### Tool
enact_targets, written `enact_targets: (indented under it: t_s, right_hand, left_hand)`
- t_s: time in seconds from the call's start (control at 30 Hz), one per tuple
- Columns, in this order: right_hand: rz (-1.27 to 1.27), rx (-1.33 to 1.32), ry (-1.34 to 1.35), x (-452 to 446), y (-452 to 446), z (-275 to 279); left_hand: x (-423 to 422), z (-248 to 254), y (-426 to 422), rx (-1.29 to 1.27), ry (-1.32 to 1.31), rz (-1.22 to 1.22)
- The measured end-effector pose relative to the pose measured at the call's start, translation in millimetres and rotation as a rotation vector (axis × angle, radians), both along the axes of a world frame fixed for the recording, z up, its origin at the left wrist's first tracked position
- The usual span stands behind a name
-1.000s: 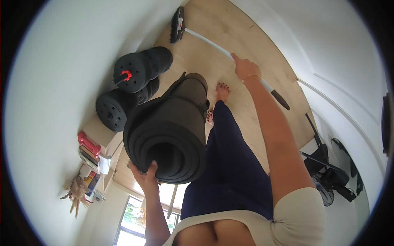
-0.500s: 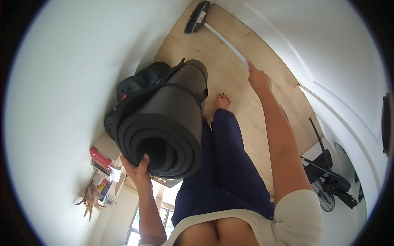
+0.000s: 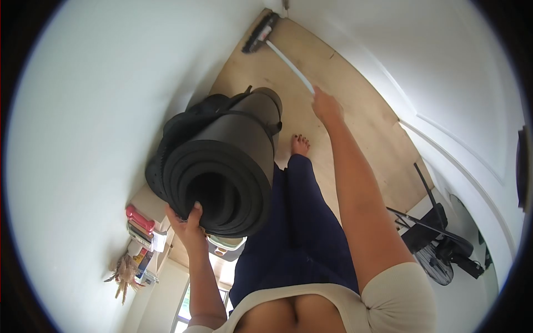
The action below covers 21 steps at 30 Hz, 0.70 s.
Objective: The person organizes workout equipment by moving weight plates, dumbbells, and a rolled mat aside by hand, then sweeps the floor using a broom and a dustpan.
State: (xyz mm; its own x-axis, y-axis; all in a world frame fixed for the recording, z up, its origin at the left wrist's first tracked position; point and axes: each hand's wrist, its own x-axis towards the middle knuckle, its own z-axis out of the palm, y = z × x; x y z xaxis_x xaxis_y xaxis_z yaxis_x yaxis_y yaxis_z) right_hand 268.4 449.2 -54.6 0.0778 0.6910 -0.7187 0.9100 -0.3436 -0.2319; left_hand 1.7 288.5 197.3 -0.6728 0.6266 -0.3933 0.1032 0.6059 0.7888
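Note:
A rolled black exercise mat (image 3: 233, 161) with a strap around it stands tilted at my left side. My left hand (image 3: 190, 225) grips the rim of its near end, the thumb hooked inside the roll. In my right hand (image 3: 327, 107) is the white handle of a broom (image 3: 291, 67). The broom's dark bristled head (image 3: 261, 34) is on the floor at the far corner, close to the left wall. My right fingers are wrapped round the handle.
Behind the mat, dark round objects (image 3: 214, 104) stand along the white wall (image 3: 100, 111). A shelf on the left bears a pink dumbbell (image 3: 140, 218), books and dried flowers (image 3: 123, 273). A black fan (image 3: 438, 261) stands at right, by the white door (image 3: 461, 127). Wooden floor (image 3: 311, 61) lies ahead.
My right hand has moved left and the broom head has shifted slightly left and nearer. The mat leans a little more over the dark objects; my left hand keeps its grip.

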Motion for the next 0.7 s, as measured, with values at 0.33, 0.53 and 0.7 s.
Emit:
enact_targets:
  t_s: [0.33, 0.53, 0.7]
  right_hand:
    - [0.004, -0.009, -0.078, -6, -56, 52]
    - [-0.019, -0.02, -0.054, -4, -36, 18]
    - [-0.065, -0.191, -0.234, 67, -187, 35]
  left_hand:
    - [-49, 2, 43, 0.041, 0.029, -0.059]
    - [-68, -22, 101, 0.021, 0.132, -0.203]
    - [-98, -30, 145, 0.018, 0.184, -0.244]
